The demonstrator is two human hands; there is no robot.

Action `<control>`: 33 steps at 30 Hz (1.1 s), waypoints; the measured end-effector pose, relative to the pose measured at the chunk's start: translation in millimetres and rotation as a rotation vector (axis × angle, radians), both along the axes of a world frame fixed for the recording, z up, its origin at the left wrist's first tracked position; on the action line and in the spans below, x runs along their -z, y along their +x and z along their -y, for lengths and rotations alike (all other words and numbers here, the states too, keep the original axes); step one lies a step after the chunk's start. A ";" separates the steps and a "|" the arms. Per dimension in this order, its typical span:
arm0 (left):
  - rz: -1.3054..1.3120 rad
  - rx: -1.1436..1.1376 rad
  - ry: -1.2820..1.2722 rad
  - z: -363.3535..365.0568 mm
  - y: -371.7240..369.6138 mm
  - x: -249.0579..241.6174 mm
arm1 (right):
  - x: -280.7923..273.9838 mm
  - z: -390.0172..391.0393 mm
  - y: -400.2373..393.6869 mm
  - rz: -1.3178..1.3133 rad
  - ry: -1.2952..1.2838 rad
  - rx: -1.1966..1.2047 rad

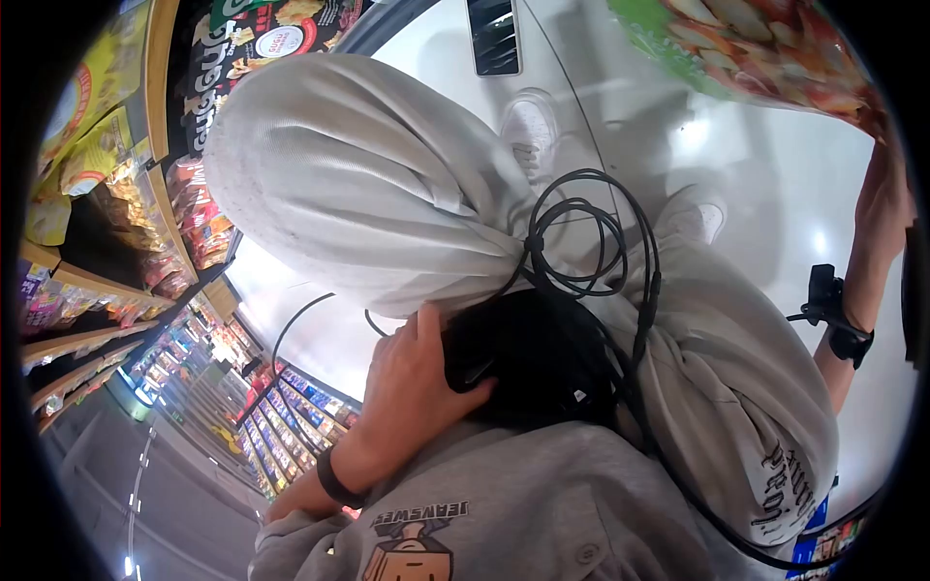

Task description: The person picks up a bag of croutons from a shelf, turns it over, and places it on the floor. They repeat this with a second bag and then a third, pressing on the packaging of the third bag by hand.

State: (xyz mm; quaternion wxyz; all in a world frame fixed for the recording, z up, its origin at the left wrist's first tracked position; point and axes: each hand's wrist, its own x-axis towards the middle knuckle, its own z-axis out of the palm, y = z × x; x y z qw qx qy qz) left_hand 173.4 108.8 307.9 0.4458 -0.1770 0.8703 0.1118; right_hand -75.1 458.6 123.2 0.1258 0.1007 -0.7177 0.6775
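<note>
My left hand (412, 373), with a dark band on its wrist, is closed around the edge of a black pouch (533, 358) at my lap. Its thumb lies on the pouch's front and its fingers go over the far side. At the upper right hangs a large snack bag (746, 44), clear and green with reddish-brown pieces printed or showing on it. My right hand (886, 165) is at that bag's lower corner, holding it; the fingers are mostly hidden at the dark image edge. A black device (841, 310) is strapped to the right wrist.
A coiled black cable (591, 232) lies over my lap and runs down to the right. Shelves with yellow snack packets (97, 160) stand at the left, black snack packs (281, 34) at the top. A dark slotted object (495, 37) is on the white floor (765, 184).
</note>
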 end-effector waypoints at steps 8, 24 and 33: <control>0.098 0.170 -0.128 -2.9 7.0 -2.4 | -16.3 18.7 8.7 0.041 -0.123 -0.019; 0.127 -0.015 -0.016 10.6 6.4 -15.5 | -10.2 11.6 12.6 -0.008 -0.006 0.105; 0.032 -0.168 0.000 11.4 25.7 -0.3 | -18.4 24.5 20.4 -0.032 -0.042 0.078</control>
